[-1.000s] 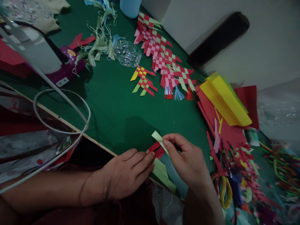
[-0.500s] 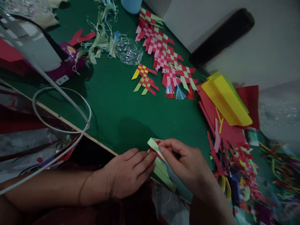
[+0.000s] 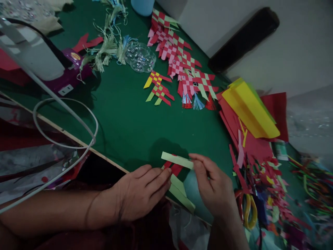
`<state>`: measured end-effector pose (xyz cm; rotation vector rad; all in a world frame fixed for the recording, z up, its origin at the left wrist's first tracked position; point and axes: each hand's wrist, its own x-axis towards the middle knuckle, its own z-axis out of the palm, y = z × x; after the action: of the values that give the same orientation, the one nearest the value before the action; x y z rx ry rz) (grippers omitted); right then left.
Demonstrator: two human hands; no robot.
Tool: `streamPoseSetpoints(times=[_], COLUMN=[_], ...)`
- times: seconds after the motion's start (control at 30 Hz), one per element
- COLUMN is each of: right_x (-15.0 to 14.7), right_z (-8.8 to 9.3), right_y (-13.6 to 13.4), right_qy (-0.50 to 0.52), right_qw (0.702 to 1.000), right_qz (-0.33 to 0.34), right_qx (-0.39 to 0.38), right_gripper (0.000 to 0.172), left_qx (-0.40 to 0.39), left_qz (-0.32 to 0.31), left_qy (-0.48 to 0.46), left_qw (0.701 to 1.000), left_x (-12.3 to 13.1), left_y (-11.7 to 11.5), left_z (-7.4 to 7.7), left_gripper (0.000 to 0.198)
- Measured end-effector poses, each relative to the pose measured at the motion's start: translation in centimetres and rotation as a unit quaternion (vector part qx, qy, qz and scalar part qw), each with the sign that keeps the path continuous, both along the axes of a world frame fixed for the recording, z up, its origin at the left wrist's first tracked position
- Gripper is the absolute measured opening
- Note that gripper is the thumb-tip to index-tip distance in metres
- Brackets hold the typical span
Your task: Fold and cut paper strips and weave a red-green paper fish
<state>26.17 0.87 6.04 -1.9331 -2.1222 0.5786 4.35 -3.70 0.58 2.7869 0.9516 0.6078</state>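
Note:
A small piece of red and pale green paper strips [image 3: 177, 170] lies at the table's near edge. My left hand [image 3: 145, 191] holds it down, fingers close together with the tips on the red part; its thumb is hidden. Between thumb and forefinger, my right hand [image 3: 214, 180] pinches the right end of a pale green paper strip [image 3: 177, 159], which crosses over the red strips. Wider pale green strips [image 3: 182, 199] run from the piece toward the lower right, along the edge.
Checkered woven paper fish [image 3: 178, 66] pile up at the back, with two smaller ones [image 3: 158, 88] nearer. A clear dish [image 3: 140, 57], tassels [image 3: 108, 52] and a glue gun [image 3: 70, 66] stand left. Yellow paper [image 3: 249, 107], scissors [image 3: 249, 211] and scraps lie right. A white cable [image 3: 91, 139] loops over the edge.
My right hand has moved slightly right along the pale green strip, which now lies straighter across the red strips. My left hand stays in place. The view has shifted a little.

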Motion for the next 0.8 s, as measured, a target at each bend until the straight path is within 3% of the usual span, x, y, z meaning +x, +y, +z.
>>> streamPoseSetpoints(times=[0.1, 0.2, 0.4, 0.63, 0.8], right_x=[1.3, 2.1, 1.8, 1.4, 1.2], right_z=[-0.7, -1.6, -2.3, -1.7, 0.4], right_y=[0.4, 0.4, 0.2, 0.8, 1.3], right_qy=[-0.039, -0.06, -0.049, -0.064, -0.103], right_qw=[0.998, 0.996, 0.994, 0.986, 0.983], right_qz=[0.016, 0.042, 0.078, 0.14, 0.153], right_qx=[0.052, 0.044, 0.057, 0.058, 0.002], right_gripper=[0.033, 0.035, 0.02, 0.02, 0.022], left_qx=[0.002, 0.0, -0.004, -0.008, -0.002], left_qz=[0.003, 0.001, 0.004, -0.008, -0.004], left_qy=[0.004, 0.01, 0.013, 0.031, 0.024], left_qw=[1.0, 1.0, 1.0, 0.999, 1.0], left_x=[0.0, 0.0, 0.1, 0.0, 0.0], left_y=[0.0, 0.1, 0.0, -0.1, 0.0], left_z=[0.1, 0.2, 0.1, 0.1, 0.2], left_gripper=[0.034, 0.035, 0.034, 0.036, 0.034])
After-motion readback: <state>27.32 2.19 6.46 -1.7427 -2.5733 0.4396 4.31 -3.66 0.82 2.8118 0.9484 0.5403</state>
